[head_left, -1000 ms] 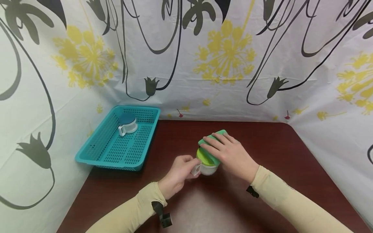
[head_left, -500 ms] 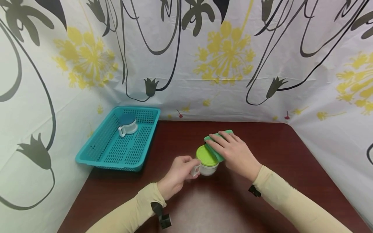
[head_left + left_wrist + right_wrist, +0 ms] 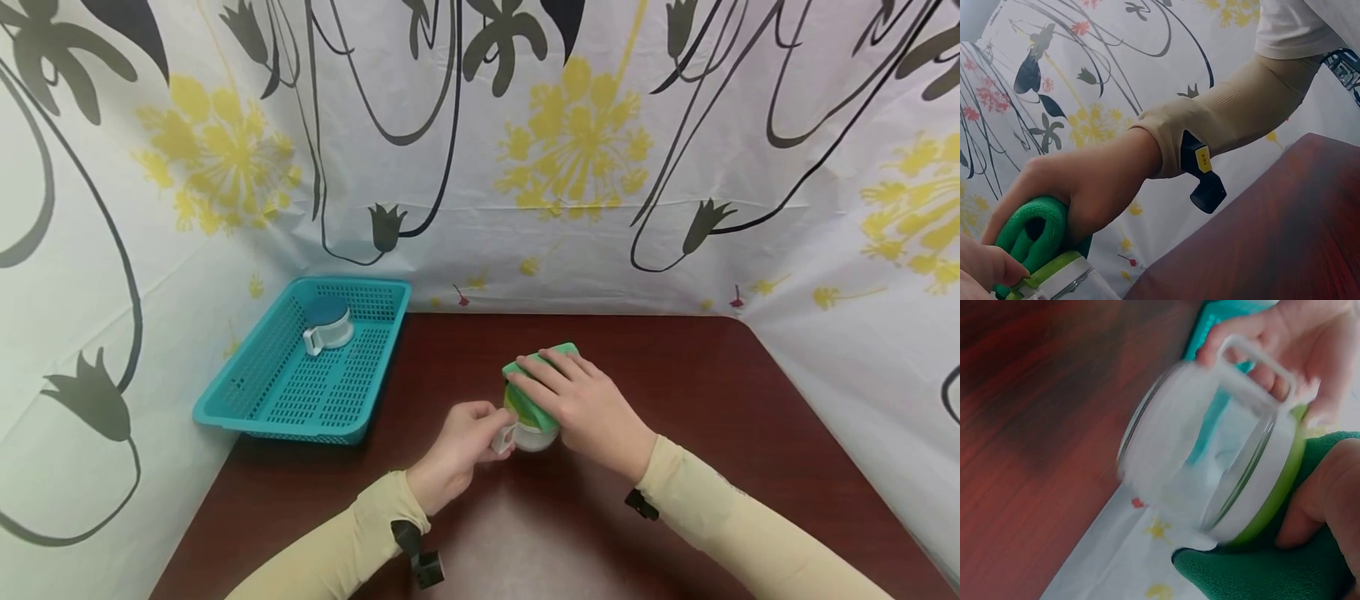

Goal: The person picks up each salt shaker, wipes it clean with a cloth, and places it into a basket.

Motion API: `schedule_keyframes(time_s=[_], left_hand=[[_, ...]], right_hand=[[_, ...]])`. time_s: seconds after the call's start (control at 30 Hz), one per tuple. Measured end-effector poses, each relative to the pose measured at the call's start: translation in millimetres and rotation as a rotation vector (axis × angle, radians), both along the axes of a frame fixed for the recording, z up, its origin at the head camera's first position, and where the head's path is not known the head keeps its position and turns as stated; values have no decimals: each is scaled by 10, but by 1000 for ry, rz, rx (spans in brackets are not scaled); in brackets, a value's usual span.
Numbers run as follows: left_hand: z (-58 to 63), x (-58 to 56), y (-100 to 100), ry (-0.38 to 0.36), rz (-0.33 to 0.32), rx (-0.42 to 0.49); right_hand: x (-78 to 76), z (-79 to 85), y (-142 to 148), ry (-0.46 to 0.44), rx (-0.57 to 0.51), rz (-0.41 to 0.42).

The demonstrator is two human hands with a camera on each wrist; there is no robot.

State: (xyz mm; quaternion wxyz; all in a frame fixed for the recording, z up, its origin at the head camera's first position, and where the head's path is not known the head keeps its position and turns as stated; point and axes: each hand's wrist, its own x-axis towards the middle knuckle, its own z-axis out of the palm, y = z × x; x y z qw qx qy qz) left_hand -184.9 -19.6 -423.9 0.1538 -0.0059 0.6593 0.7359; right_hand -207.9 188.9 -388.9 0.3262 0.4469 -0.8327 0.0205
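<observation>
In the head view my left hand (image 3: 457, 454) pinches the white handle (image 3: 505, 437) of a small clear jar (image 3: 534, 440). Its lime-green lid is mostly covered by a folded green cloth (image 3: 517, 367). My right hand (image 3: 588, 412) holds that cloth, fingers spread across the top of the lid. From the right wrist, the jar's see-through body (image 3: 1166, 431) appears tilted and blurred, with a thumb pressing the cloth (image 3: 1254, 569) by the green lid rim (image 3: 1277, 494). In the left wrist view the cloth (image 3: 1047, 228) is bunched under the right hand (image 3: 1094, 184).
A turquoise basket (image 3: 300, 429) stands at the table's left. Inside it sits a similar jar (image 3: 327, 322) with a blue lid and white handle. The dark red table (image 3: 675, 375) meets a patterned white curtain (image 3: 450, 175) at the back and sides.
My right hand slid the cloth right, baring most of the lid half a second ago, then brought it back left over the lid. My left hand stays on the handle.
</observation>
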Motion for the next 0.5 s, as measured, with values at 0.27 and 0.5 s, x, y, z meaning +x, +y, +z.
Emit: schedule_keyframes(time_s=[0.27,0.5], left_hand=[[-10,-30,18,21,26,23],[-18,-24,26,9,28,39]], right_hand=[[80,-6,-81,18,9,27],[86,-17,-50,26,9,28]])
